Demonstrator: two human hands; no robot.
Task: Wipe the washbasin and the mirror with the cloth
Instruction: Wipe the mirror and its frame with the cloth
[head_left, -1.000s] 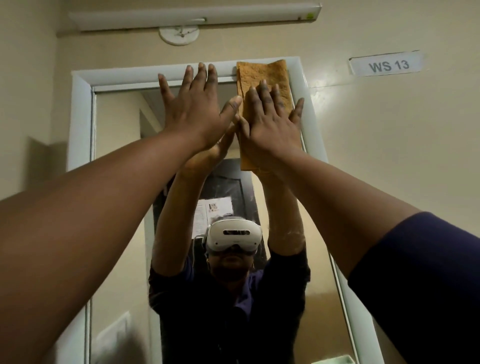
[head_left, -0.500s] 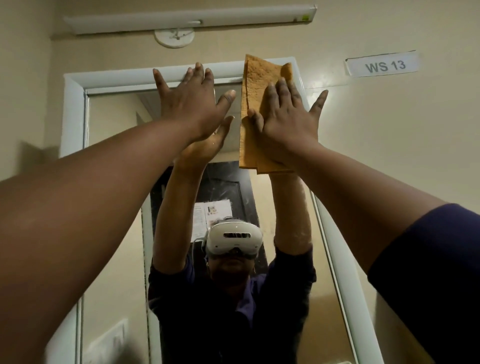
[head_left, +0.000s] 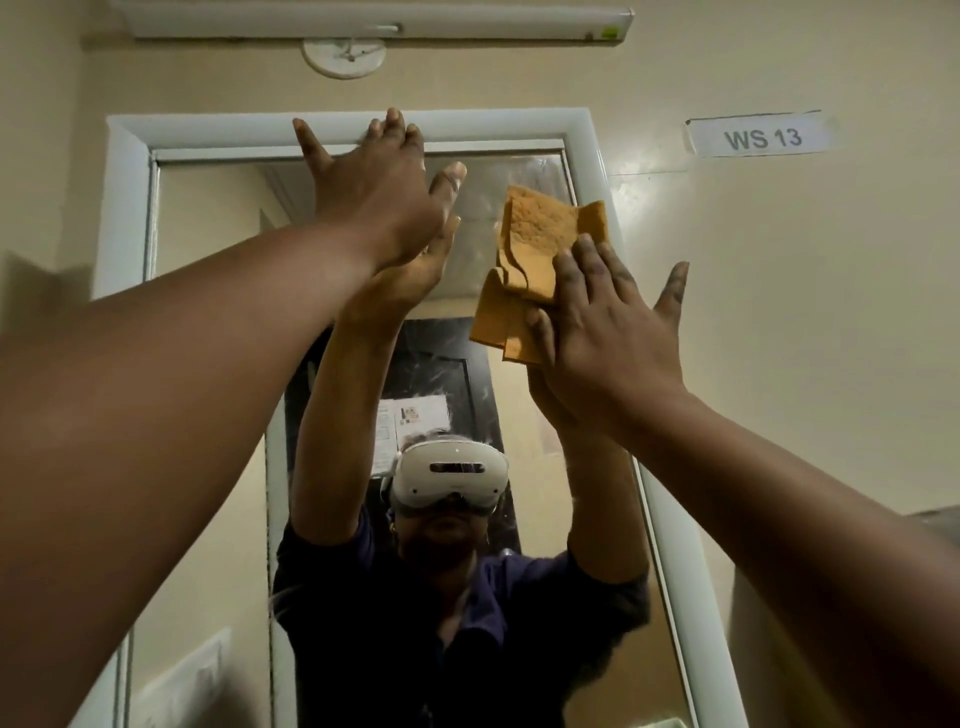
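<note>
Cloth slid down from top corner, now rumpled at mirror right edge. Right grip flat, pressing cloth. Left grip flat, empty, at top frame. Lower glass likely next.

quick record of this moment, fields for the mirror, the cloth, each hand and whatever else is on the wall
mirror: white frame, glass streaky near the top
cloth: orange, rumpled, by the upper right corner
left hand: flat, fingers straight, against the top edge, holds nothing
right hand: flat, fingers straight, presses the cloth on the glass
wall: sign WS 13, tube light above
</note>
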